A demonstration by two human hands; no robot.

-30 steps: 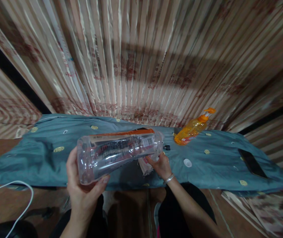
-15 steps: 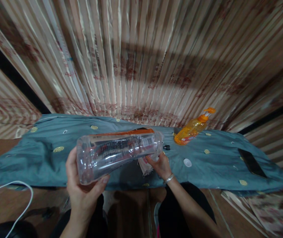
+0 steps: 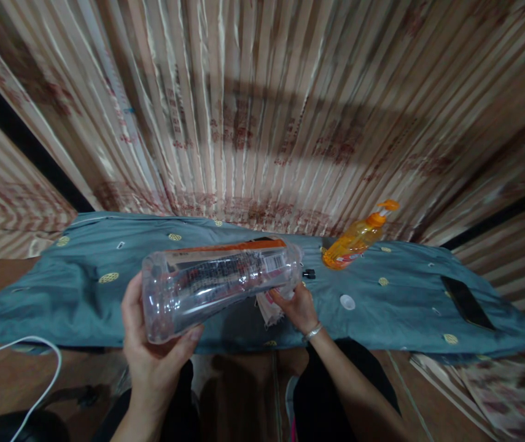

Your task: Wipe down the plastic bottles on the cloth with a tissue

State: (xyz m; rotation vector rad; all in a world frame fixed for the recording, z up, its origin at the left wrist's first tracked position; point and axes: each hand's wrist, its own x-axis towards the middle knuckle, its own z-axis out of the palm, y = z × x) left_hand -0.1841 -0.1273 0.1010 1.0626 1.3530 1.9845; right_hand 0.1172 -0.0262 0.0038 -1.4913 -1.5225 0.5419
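A large clear plastic bottle (image 3: 223, 287) with an orange-edged printed label lies nearly sideways in the air over the cloth-covered surface. My left hand (image 3: 154, 344) is closed around its base, thumb underneath. At the narrower right end, my right hand (image 3: 298, 305) grips the bottle from below, its fingers partly hidden by the plastic. Just behind that hand a pale cloth (image 3: 269, 312) with a frayed edge shows under the bottle. Close to the bottle's right end is a small black object (image 3: 309, 274), too small to name.
A teal patterned cloth (image 3: 82, 301) covers the surface. On it stand an orange pump bottle (image 3: 353, 242), a small white round cap (image 3: 347, 302) and a black phone (image 3: 467, 302). Striped curtains (image 3: 253, 123) hang behind. A white cable (image 3: 54, 368) loops at lower left.
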